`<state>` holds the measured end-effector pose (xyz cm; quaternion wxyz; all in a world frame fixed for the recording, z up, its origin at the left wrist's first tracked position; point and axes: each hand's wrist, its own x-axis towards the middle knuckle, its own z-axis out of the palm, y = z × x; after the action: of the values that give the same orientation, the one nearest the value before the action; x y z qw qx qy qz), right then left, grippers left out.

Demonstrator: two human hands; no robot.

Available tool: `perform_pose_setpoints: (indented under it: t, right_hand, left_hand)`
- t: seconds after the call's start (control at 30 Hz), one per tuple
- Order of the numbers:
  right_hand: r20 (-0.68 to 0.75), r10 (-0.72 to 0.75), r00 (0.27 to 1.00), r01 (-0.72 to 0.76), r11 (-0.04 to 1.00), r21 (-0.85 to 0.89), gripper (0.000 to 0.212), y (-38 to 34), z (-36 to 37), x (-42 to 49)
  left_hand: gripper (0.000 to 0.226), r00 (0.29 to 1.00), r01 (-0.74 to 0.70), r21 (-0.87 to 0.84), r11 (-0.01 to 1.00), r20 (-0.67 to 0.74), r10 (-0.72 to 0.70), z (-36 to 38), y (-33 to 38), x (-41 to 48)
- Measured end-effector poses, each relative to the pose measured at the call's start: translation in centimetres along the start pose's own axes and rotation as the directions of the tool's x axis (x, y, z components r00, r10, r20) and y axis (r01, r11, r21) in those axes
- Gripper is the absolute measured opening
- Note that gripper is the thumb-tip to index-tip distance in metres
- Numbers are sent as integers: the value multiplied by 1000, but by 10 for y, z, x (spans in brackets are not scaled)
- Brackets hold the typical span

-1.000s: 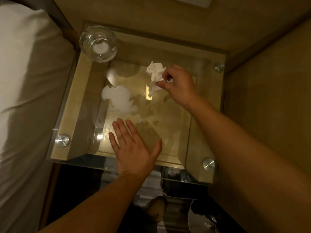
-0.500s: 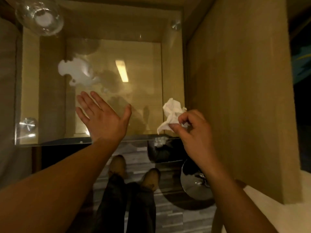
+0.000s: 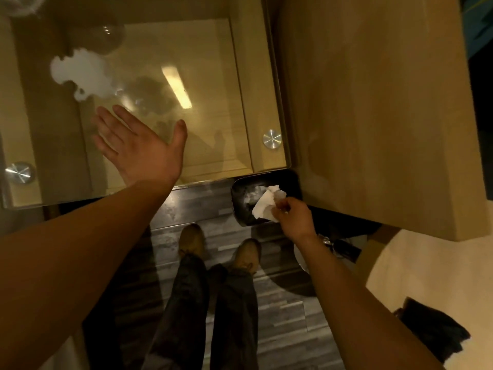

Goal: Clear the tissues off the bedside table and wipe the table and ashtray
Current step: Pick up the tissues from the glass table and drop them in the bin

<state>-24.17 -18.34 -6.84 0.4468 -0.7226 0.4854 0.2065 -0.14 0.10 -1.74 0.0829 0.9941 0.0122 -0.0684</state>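
My right hand (image 3: 293,217) pinches a crumpled white tissue (image 3: 266,204) and holds it over a small black bin (image 3: 240,193) on the floor, just past the front right corner of the glass-topped bedside table (image 3: 240,76). My left hand (image 3: 138,148) is open, fingers spread, flat over the glass near the table's front edge. A white patch (image 3: 80,73), which may be a tissue or a reflection, shows on the glass at the left. The glass ashtray (image 3: 21,4) is cut off at the top left corner.
A tall wooden panel (image 3: 373,102) stands right of the table, over the bin. My shoes (image 3: 192,241) and trouser legs stand on a grey striped floor. A round metal base (image 3: 304,257) lies under my right wrist. Dark cloth (image 3: 432,335) lies on a pale surface at lower right.
My right hand carried the tissue from the table's back, across its front right corner, down over the black bin. The view swung right and down. My left hand stayed open over the glass.
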Motion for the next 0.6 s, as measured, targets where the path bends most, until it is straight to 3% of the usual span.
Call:
perform_pose_setpoints:
  t: [0.13,0.23,0.43,0.6]
  right_hand:
    - [53,24,998,-20,998,-67,34,17,9,20]
    - [25,-8,1000,9,999,-32,32,17,-1,11]
    - [-205,-189,960,213,972,100,20,-26,-47,-50]
    - [-220,-348,911,385,909,158,14,-93,-64,-87]
  left_hand:
    - [115,1000,-2,1,1000,-2,2,2,-3,1]
    - [116,1000,-3,2,1000,-7,3,4,-3,1]
    - [116,1000,0,-57,998,26,2,-1,-4,-1]
    - [100,998,-13,-221,975,58,26,-15,-9,-2]
